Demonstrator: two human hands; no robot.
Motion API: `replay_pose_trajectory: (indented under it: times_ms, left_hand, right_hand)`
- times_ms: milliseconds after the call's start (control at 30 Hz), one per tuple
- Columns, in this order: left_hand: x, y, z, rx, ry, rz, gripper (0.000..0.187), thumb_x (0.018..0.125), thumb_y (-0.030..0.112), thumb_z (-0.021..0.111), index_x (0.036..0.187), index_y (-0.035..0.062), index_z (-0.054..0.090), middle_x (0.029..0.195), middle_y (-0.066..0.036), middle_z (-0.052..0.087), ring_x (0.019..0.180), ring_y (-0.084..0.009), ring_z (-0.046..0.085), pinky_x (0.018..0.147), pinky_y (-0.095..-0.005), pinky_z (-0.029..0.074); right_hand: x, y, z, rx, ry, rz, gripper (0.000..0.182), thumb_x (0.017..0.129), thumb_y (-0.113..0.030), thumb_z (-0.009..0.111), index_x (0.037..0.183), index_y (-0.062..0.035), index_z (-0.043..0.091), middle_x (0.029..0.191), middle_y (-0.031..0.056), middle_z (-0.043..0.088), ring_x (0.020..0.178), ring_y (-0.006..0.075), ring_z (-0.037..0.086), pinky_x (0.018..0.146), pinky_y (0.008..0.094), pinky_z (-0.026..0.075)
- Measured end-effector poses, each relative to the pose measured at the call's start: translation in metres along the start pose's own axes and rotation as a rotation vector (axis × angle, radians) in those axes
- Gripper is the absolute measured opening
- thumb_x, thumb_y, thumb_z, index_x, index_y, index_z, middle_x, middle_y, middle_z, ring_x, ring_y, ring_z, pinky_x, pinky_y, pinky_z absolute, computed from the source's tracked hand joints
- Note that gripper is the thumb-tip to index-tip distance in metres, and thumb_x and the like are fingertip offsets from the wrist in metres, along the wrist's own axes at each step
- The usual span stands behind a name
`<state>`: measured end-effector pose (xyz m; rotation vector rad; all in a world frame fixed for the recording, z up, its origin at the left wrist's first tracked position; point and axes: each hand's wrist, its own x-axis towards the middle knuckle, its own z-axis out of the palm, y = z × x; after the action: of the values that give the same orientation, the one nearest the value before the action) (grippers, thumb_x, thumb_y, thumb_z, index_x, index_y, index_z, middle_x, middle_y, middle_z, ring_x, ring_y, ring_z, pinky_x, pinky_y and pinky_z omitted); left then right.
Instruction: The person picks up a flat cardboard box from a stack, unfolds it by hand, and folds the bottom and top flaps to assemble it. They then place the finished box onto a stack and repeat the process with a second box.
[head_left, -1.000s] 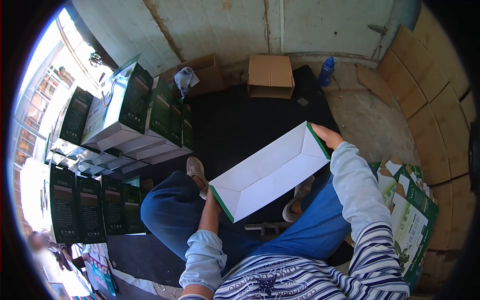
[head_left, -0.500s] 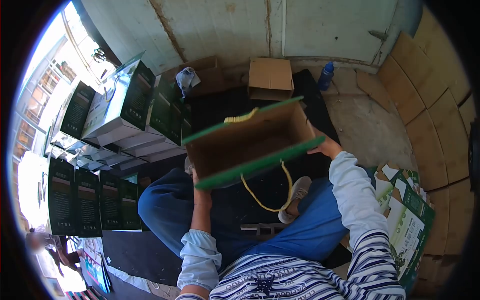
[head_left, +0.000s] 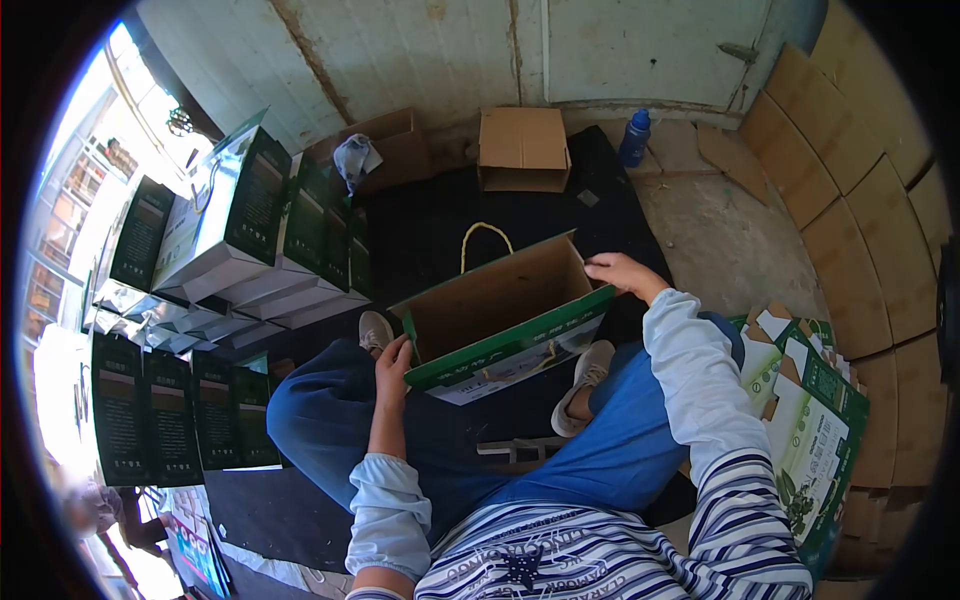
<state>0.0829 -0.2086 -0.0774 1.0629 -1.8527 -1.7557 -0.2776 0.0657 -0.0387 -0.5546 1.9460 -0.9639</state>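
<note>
A green paper gift bag (head_left: 510, 357) stands open-topped between my legs, its brown cardboard inside facing up. One yellow rope handle (head_left: 485, 228) rises in a loop from its far side. My left hand (head_left: 392, 372) grips the bag's left end, fingers along the edge. At the right end, my right hand (head_left: 630, 275) pinches the top corner. Printed lettering shows on the near green face.
Finished-looking green and white bags (head_left: 255, 200) are stacked at the left. Flat printed sheets (head_left: 810, 440) lie at my right, beside stacked brown cartons (head_left: 870, 270). Ahead are an open cardboard box (head_left: 524, 145), a blue bottle (head_left: 635, 138) and a cloth (head_left: 354, 160). Another person is at lower left.
The bag has been lowered and tipped, so its near printed face now shows. The far handle now stands up, while the near one no longer hangs toward me. Both hands still hold the ends.
</note>
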Motion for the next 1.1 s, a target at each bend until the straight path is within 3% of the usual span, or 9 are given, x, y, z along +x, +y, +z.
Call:
replay_pose_trajectory:
  times_ms: [133, 200, 367, 467, 700, 800, 967, 1033, 1100]
  left_hand:
    - [0.005, 0.032, -0.001, 0.151, -0.061, -0.203, 0.067, 0.082, 0.045, 0.067, 0.121, -0.0070, 0.050, 0.104, -0.012, 0.059, 0.093, -0.0173, 0.055, 0.081, -0.0273, 0.042]
    - [0.002, 0.036, 0.006, 0.244, -0.053, -0.206, 0.072, 0.078, 0.050, 0.068, 0.120, -0.0064, 0.049, 0.102, -0.014, 0.059, 0.092, -0.0186, 0.056, 0.079, -0.0281, 0.043]
    - [-0.001, 0.036, 0.009, 0.321, -0.104, -0.150, 0.073, 0.076, 0.050, 0.070, 0.120, -0.0043, 0.048, 0.098, -0.016, 0.058, 0.090, -0.0192, 0.057, 0.074, -0.0289, 0.045]
    - [0.004, 0.028, 0.006, 0.461, -0.155, -0.145, 0.058, 0.077, 0.036, 0.067, 0.117, -0.0017, 0.049, 0.104, -0.022, 0.060, 0.098, -0.0284, 0.059, 0.082, -0.0336, 0.045]
    - [-0.001, 0.012, 0.001, 0.580, -0.154, -0.052, 0.044, 0.075, 0.008, 0.048, 0.118, 0.0017, 0.051, 0.104, -0.028, 0.060, 0.103, -0.0368, 0.058, 0.088, -0.0367, 0.043]
    - [0.001, 0.013, -0.005, 0.511, -0.136, -0.125, 0.044, 0.075, 0.005, 0.046, 0.118, 0.0025, 0.051, 0.104, -0.029, 0.059, 0.102, -0.0383, 0.058, 0.088, -0.0378, 0.043]
    - [0.008, 0.023, -0.009, 0.666, -0.007, 0.143, 0.043, 0.074, 0.005, 0.045, 0.116, -0.0007, 0.051, 0.104, -0.031, 0.058, 0.102, -0.0421, 0.056, 0.088, -0.0428, 0.043]
    - [0.025, 0.005, -0.007, 0.831, -0.011, 0.240, 0.041, 0.074, 0.006, 0.045, 0.114, -0.0022, 0.051, 0.106, -0.032, 0.057, 0.104, -0.0423, 0.055, 0.089, -0.0449, 0.043]
    - [0.035, 0.009, -0.002, 0.974, 0.001, 0.122, 0.040, 0.073, 0.007, 0.047, 0.111, -0.0033, 0.053, 0.104, -0.032, 0.058, 0.102, -0.0422, 0.056, 0.089, -0.0472, 0.044]
  right_hand:
    - [-0.008, -0.018, 0.007, -0.009, -0.053, 0.019, 0.055, 0.084, -0.043, 0.061, 0.124, -0.0061, 0.053, 0.104, 0.0090, 0.064, 0.087, 0.0174, 0.062, 0.072, 0.0320, 0.051]
    - [-0.008, -0.025, 0.008, -0.066, -0.158, 0.064, 0.065, 0.083, -0.041, 0.064, 0.129, 0.0003, 0.046, 0.107, 0.0124, 0.061, 0.089, 0.0172, 0.062, 0.071, 0.0301, 0.052]
    - [-0.011, -0.028, 0.011, -0.195, -0.117, 0.113, 0.065, 0.083, -0.050, 0.061, 0.129, -0.0060, 0.050, 0.106, 0.0106, 0.062, 0.085, 0.0175, 0.063, 0.070, 0.0303, 0.052]
    - [-0.004, -0.021, 0.008, -0.228, -0.119, 0.130, 0.065, 0.082, -0.058, 0.057, 0.127, -0.0126, 0.054, 0.109, 0.0083, 0.062, 0.087, 0.0189, 0.063, 0.070, 0.0325, 0.052]
    - [-0.009, -0.027, 0.028, -0.527, -0.220, -0.015, 0.068, 0.075, -0.051, 0.066, 0.123, -0.0040, 0.056, 0.119, 0.0170, 0.059, 0.113, 0.0272, 0.055, 0.097, 0.0322, 0.039]
    - [-0.011, -0.038, 0.027, -0.530, -0.220, -0.018, 0.073, 0.073, -0.055, 0.066, 0.122, -0.0017, 0.056, 0.119, 0.0176, 0.059, 0.111, 0.0277, 0.055, 0.095, 0.0331, 0.040]
    - [-0.001, -0.037, 0.041, -0.486, -0.044, -0.177, 0.068, 0.075, -0.055, 0.064, 0.117, -0.0019, 0.059, 0.116, 0.0184, 0.060, 0.110, 0.0300, 0.056, 0.093, 0.0348, 0.042]
    - [0.003, -0.038, 0.047, -0.547, 0.057, -0.162, 0.051, 0.079, -0.044, 0.062, 0.108, -0.0022, 0.062, 0.110, 0.0188, 0.062, 0.105, 0.0311, 0.058, 0.090, 0.0361, 0.044]
    - [0.016, -0.031, 0.052, -0.631, 0.144, -0.111, 0.041, 0.081, -0.037, 0.061, 0.102, -0.0021, 0.064, 0.107, 0.0188, 0.063, 0.103, 0.0312, 0.059, 0.088, 0.0369, 0.046]
